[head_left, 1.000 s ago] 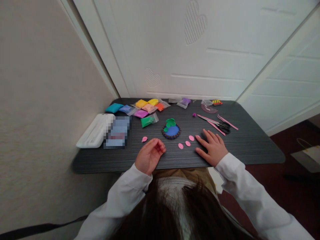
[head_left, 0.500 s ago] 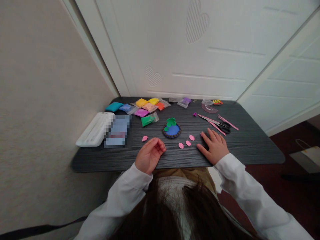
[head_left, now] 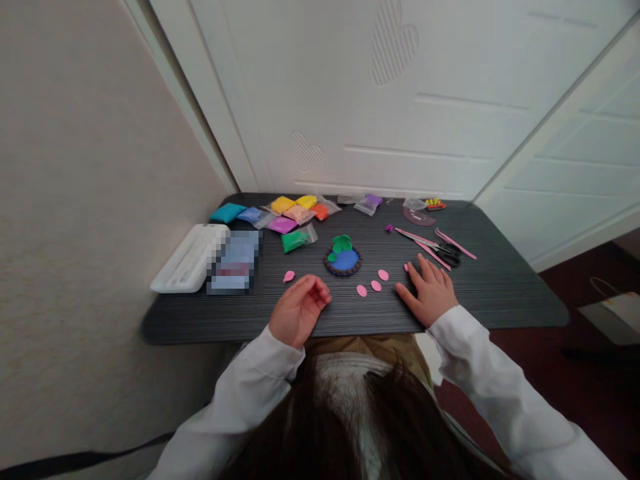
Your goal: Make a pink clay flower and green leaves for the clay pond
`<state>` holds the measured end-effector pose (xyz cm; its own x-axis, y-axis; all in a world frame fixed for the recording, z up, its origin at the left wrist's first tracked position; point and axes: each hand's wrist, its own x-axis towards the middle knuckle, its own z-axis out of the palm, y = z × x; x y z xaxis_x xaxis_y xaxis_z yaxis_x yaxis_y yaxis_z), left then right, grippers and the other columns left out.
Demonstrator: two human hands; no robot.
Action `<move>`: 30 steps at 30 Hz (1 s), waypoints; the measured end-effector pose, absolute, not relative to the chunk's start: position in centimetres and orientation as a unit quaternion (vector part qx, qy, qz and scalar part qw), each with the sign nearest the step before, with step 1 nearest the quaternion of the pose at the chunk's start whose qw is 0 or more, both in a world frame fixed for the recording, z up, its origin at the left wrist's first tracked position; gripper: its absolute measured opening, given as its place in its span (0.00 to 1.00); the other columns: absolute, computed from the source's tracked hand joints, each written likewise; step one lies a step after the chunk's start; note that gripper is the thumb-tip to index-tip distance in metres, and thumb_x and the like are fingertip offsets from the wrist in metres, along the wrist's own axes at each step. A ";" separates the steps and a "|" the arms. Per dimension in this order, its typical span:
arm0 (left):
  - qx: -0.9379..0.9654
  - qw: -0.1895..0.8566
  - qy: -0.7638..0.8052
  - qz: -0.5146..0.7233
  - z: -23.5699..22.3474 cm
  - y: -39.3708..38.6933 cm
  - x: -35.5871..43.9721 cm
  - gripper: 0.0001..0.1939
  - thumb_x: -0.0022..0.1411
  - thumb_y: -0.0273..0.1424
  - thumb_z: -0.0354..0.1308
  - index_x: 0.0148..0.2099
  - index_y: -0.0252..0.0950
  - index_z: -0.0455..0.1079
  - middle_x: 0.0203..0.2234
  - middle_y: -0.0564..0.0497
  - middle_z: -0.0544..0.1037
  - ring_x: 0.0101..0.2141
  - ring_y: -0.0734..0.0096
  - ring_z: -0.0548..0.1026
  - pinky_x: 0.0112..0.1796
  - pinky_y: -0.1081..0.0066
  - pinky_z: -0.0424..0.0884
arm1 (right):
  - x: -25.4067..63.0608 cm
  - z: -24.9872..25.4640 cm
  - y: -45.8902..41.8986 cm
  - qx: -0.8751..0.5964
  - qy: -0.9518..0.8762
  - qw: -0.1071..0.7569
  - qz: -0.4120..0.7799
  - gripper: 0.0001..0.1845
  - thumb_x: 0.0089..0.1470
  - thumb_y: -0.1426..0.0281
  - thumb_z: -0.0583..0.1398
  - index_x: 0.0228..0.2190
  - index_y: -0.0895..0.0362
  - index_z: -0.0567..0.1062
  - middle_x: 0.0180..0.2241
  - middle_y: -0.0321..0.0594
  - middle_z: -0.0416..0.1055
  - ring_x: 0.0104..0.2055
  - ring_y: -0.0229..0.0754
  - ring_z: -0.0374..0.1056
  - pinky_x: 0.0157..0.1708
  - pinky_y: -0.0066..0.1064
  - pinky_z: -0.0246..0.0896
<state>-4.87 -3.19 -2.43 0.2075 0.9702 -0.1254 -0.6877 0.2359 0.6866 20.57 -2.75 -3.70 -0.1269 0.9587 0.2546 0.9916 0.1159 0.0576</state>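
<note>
My left hand [head_left: 299,310] rests on the dark table [head_left: 500,287] near its front edge, fingers curled inward; what they hold, if anything, is hidden. A pink clay petal [head_left: 289,275] lies just beyond it. My right hand [head_left: 430,292] lies flat on the table with fingers stretched out, and a small pink piece [head_left: 406,267] shows at its fingertips. Three more pink petals [head_left: 376,285] lie between my hands. Behind them sits a round blue clay disc [head_left: 344,259] with a dark rim and green leaves on top.
Several coloured clay bags [head_left: 290,220] lie at the back left. A white tray [head_left: 187,263] sits at the left beside a blurred card. Scissors [head_left: 447,252] and pink modelling tools [head_left: 455,243] lie at the right. A white door stands behind the table.
My right hand has slid a little to the right and back, uncovering a small pink piece at its fingertips. My left hand has stayed put.
</note>
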 end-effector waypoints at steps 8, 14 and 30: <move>0.253 0.735 0.276 0.565 -2.4 -3.2 -4.9 0.09 0.56 0.28 0.47 0.25 0.32 0.63 0.20 0.53 0.65 0.26 0.77 0.64 0.30 0.73 0.62 | 20.6 -3.8 -2.6 -0.658 -0.742 0.074 -0.103 0.29 0.51 0.53 0.43 0.51 0.53 0.58 0.56 0.46 0.47 0.56 0.49 0.44 0.50 0.46 0.40; 0.258 0.735 0.273 0.564 -2.4 -3.2 -4.8 0.09 0.56 0.28 0.47 0.25 0.32 0.63 0.21 0.53 0.65 0.26 0.77 0.64 0.30 0.73 0.62 | 20.6 -3.9 -2.7 -0.653 -0.743 0.086 -0.113 0.27 0.51 0.53 0.44 0.50 0.50 0.58 0.57 0.45 0.45 0.56 0.50 0.44 0.50 0.47 0.40; 0.254 0.738 0.273 0.562 -2.5 -3.2 -4.9 0.09 0.56 0.28 0.47 0.26 0.32 0.63 0.21 0.52 0.64 0.26 0.77 0.64 0.30 0.73 0.62 | 20.4 -3.5 -2.9 -0.649 -0.748 0.075 -0.119 0.26 0.51 0.53 0.44 0.50 0.48 0.59 0.57 0.43 0.46 0.56 0.50 0.44 0.50 0.48 0.38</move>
